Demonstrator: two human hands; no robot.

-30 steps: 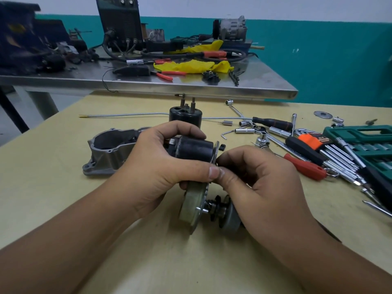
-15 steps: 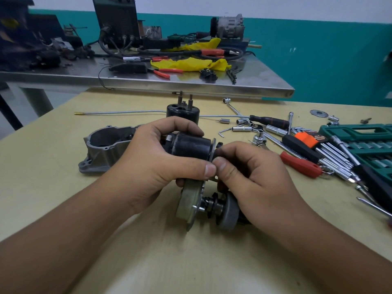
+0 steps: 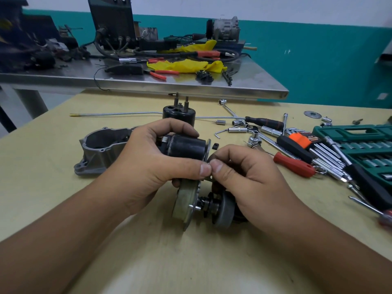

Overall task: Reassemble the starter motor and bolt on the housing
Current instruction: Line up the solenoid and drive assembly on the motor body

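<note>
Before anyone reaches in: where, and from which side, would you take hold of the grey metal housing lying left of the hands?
Grip the grey housing by its far wall, coming from above and the left. It lies with its open hollow facing up, so fingers can hook inside the rim. The left hand and the motor crowd its right end, so that side looks awkward.

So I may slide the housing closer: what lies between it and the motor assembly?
Only the left hand, gripping the motor assembly; it overlaps the grey housing in the head view.
</note>
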